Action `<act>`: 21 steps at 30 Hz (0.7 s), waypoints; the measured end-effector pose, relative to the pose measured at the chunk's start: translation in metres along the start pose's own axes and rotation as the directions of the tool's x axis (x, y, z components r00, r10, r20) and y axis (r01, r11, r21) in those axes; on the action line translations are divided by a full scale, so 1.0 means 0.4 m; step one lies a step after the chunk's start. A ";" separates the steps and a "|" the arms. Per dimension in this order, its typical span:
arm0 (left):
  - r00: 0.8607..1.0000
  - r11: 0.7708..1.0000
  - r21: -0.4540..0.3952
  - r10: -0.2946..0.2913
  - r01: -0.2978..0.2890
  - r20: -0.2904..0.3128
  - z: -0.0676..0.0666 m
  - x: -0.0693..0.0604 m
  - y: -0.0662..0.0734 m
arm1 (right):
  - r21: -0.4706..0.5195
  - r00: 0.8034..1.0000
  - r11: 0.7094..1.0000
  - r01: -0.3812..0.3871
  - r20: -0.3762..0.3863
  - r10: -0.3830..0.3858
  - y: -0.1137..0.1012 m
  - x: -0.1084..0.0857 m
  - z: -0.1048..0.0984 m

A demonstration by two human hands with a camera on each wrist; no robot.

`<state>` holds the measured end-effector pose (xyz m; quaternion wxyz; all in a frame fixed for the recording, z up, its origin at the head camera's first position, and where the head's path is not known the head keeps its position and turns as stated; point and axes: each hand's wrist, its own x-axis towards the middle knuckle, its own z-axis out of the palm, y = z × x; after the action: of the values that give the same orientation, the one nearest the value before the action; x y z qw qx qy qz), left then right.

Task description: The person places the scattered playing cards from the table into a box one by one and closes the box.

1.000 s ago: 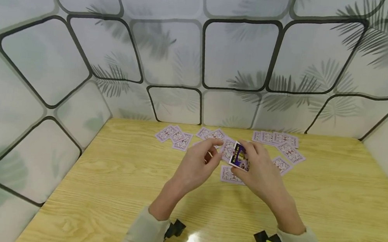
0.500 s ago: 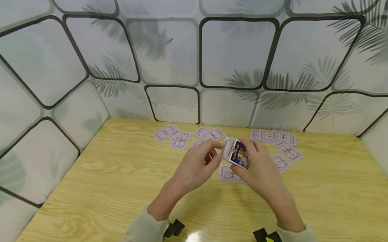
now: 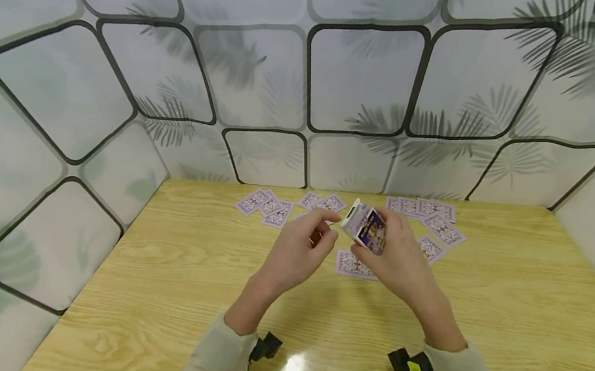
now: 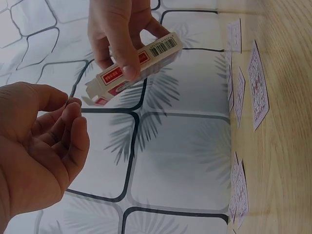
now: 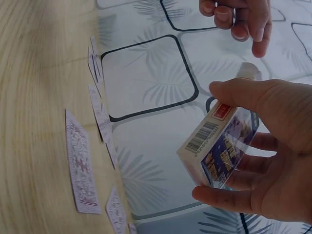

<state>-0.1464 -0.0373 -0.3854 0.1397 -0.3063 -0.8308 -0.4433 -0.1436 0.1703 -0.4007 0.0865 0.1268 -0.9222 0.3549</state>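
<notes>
My right hand (image 3: 400,258) grips a playing card box (image 3: 372,231), thumb on one side and fingers on the other. The box is white and red with a barcode on its narrow side, and a purple picture shows on its broad face (image 5: 229,148). Tilted up toward the left, its end stands uncovered, with a raised flap (image 4: 92,91) in the left wrist view. Beside that end, my left hand (image 3: 299,248) hovers with loosely bent fingers and nothing visible in them. A small gap separates its fingertips (image 4: 73,105) from the flap. The box's inside is hidden.
Purple-backed cards lie face down on the wooden table (image 3: 169,292): a group at the left (image 3: 265,205), some behind my left hand (image 3: 331,202), more at the right (image 3: 444,229). One card (image 3: 351,264) lies under the box. A patterned curtain (image 3: 364,78) borders the table's back.
The box end has come uncovered and tilted upward. My left fingers were at that end half a second ago and now stand slightly apart from it. My right hand keeps its grip.
</notes>
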 end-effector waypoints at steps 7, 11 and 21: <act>0.999 1.000 -0.001 -0.001 0.001 -0.044 -0.012 0.001 -0.006 | 0.062 1.000 0.998 0.009 -0.022 -0.008 0.016 0.013 0.014; 0.999 1.000 0.000 -0.022 0.022 -0.049 -0.020 0.000 -0.008 | 0.043 1.000 0.999 -0.006 -0.013 0.007 0.016 0.015 0.018; 0.994 0.995 0.010 -0.102 0.102 -0.046 -0.037 0.007 -0.040 | 0.007 0.999 0.999 -0.031 0.010 0.031 0.024 0.011 0.012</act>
<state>-0.1592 -0.0550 -0.3859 0.1378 -0.2523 -0.8447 -0.4515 -0.1511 0.1733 -0.4092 0.0760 0.1146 -0.9232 0.3588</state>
